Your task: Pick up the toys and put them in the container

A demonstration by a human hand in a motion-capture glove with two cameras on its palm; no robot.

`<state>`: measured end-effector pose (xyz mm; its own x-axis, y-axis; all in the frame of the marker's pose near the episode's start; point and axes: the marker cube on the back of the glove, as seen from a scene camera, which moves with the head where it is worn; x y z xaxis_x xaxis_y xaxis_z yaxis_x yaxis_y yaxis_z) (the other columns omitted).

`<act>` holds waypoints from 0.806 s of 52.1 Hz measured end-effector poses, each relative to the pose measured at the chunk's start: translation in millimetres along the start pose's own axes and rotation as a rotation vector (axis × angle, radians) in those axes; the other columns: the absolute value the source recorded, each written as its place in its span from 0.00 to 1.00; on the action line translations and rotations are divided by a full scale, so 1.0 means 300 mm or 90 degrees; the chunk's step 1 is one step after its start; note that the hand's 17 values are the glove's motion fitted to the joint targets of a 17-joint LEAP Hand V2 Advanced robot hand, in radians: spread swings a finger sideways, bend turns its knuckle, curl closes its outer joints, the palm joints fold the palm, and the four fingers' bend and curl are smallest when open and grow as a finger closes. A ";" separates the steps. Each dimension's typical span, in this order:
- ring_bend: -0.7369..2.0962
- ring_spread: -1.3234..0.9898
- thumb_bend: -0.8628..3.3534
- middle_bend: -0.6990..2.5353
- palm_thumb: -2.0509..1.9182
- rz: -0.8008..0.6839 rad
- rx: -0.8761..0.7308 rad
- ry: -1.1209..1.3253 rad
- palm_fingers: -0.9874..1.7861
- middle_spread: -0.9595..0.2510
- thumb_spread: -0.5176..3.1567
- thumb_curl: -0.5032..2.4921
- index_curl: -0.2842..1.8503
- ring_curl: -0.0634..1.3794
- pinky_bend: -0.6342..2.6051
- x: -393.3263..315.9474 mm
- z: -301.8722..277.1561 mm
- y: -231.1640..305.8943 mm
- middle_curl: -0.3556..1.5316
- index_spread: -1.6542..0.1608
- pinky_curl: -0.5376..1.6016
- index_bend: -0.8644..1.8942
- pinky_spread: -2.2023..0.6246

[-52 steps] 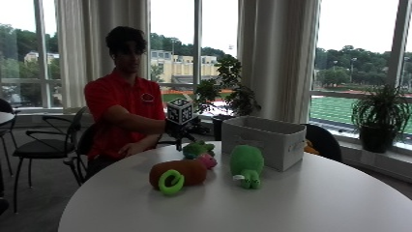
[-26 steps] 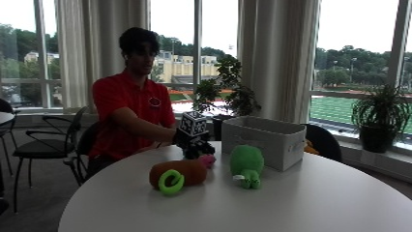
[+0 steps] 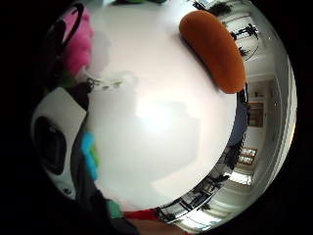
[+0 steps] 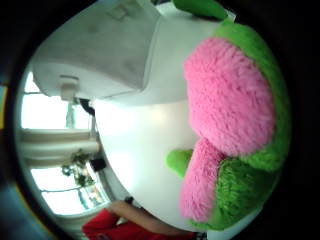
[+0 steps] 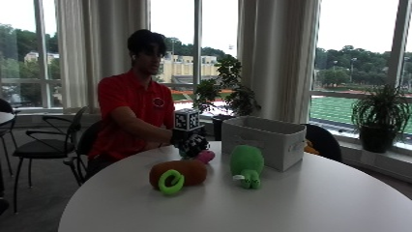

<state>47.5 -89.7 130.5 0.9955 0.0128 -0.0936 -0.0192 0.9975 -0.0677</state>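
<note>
Toys number three: pink-green, orange, green.

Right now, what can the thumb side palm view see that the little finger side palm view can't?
Only the thumb side view shows the white container and the pink and green toy filling much of the picture, close to the palm. Only the little finger side view shows the orange-brown toy lying on the table. Both show the white table and some of the pink plush.
</note>
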 end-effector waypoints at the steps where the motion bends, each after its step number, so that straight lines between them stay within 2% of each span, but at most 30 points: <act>1: 0.41 0.39 0.26 0.43 0.71 0.003 -0.001 -0.007 0.68 0.48 0.38 0.38 0.32 0.24 0.51 0.007 -0.009 -0.002 0.42 0.68 0.42 0.49 0.63; 23: 0.49 0.30 0.25 0.48 0.72 0.044 -0.003 -0.029 0.65 0.40 0.26 0.44 0.45 0.35 0.51 0.079 -0.334 -0.089 0.54 0.66 0.45 0.57 0.62; 33: 0.51 0.29 0.25 0.49 0.72 0.044 0.015 -0.023 0.62 0.39 0.23 0.46 0.52 0.40 0.53 -0.034 -0.547 -0.195 0.59 0.65 0.47 0.58 0.63; 42: 0.54 0.28 0.25 0.50 0.72 -0.017 0.073 -0.027 0.61 0.38 0.21 0.48 0.57 0.44 0.54 -0.192 -0.756 -0.387 0.63 0.64 0.48 0.59 0.63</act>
<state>-28.8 -221.9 -81.6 0.9986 -0.0141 -0.0511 0.0164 0.9988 0.0454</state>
